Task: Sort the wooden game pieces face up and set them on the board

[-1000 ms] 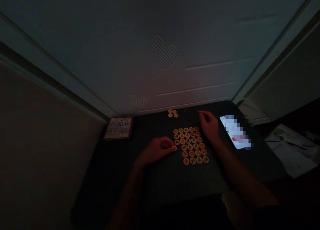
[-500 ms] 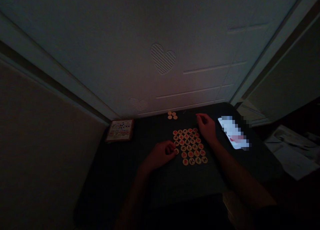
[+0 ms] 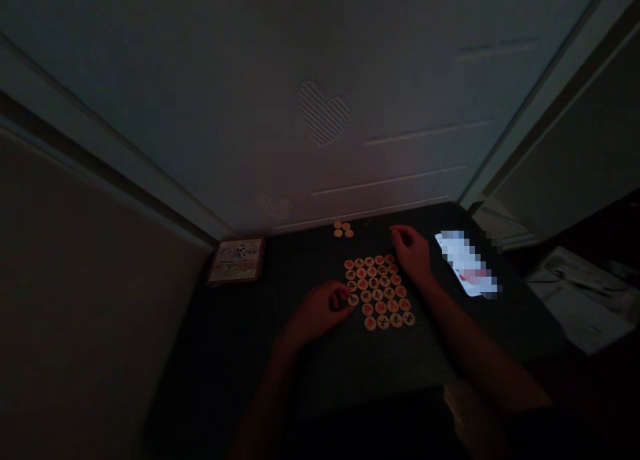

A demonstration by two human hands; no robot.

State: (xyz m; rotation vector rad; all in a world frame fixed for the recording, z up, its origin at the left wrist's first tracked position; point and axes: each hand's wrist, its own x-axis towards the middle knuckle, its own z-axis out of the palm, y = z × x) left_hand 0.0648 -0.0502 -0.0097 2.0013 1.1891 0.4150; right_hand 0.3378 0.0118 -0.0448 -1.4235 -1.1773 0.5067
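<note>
Round wooden xiangqi pieces with red and black characters lie face up in close rows on the dark table. My left hand is at the left side of these rows. Its thumb and index finger close around the edge of one black-marked xiangqi piece, which lies on the table just below the leftmost column. My right hand rests by the upper right corner of the rows, fingers loosely bent and a little apart, with nothing visible in it. The room is dim, so fingertip detail is faint.
Several blank-looking round pieces sit at the table's back edge by the white panel. A square box with a printed lid lies at the back left. A lit phone is right of my right hand. Papers lie beyond the table.
The piece at my left fingertips has shifted very slightly up toward the column, and more of its face shows. My right hand stays in place.
</note>
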